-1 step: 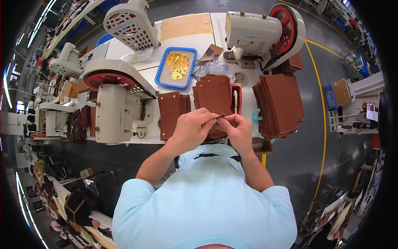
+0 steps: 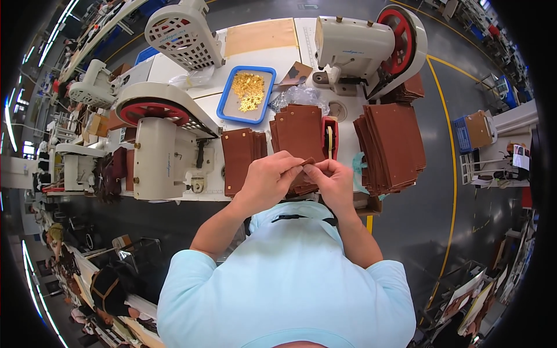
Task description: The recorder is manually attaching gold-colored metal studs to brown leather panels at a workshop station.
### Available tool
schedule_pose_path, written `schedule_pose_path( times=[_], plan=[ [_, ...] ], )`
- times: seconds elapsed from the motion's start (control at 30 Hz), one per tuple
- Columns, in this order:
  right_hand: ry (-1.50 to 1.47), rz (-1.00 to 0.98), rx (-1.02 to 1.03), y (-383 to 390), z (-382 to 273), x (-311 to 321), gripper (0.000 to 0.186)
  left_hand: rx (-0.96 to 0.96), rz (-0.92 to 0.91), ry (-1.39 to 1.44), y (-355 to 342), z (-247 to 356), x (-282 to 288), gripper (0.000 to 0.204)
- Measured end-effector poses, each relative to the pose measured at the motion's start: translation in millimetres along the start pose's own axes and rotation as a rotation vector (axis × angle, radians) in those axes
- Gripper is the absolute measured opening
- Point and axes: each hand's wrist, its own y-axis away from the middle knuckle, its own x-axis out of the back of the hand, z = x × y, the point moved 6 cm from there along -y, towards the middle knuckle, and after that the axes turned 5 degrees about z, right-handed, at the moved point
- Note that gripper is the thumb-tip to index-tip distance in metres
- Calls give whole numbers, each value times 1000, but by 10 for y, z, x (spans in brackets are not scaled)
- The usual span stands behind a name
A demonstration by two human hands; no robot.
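Note:
My left hand (image 2: 267, 177) and my right hand (image 2: 334, 183) meet over the near edge of the table, both closed. Pinched between their fingertips is a brown leather piece (image 2: 309, 161), most of it covered by the fingers. Whether a small fitting is in the pinch too, I cannot tell. Just beyond the hands lies a middle stack of brown leather panels (image 2: 297, 129) with small metal dots near its far edge. Another stack (image 2: 238, 158) sits to its left, and a larger fanned stack (image 2: 395, 142) to the right. A red box-like holder (image 2: 326, 124) stands beside the middle stack.
A blue-rimmed tray (image 2: 220, 105) holds many small gold metal pieces (image 2: 250, 93). Crumpled clear plastic (image 2: 299, 97) lies behind the middle stack. White machines with red wheels flank the table, one at left (image 2: 159, 156), one at back right (image 2: 357, 46). Teal material (image 2: 360, 165) touches the right stack.

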Motion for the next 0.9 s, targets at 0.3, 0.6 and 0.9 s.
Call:
schedule_pose_path(
  times=[0.3,0.6,0.9],
  plan=[
    [271,263,142,-208,257,580,25,344,28,402,84,-567,190,19],
    [-41,-60,-128,-270,559,792,24,543,263,852,343,-1121,372,23],
    [256,-17,101,-364,307,484,18,147,-183,-184,294,-912,76,35]
  ],
)
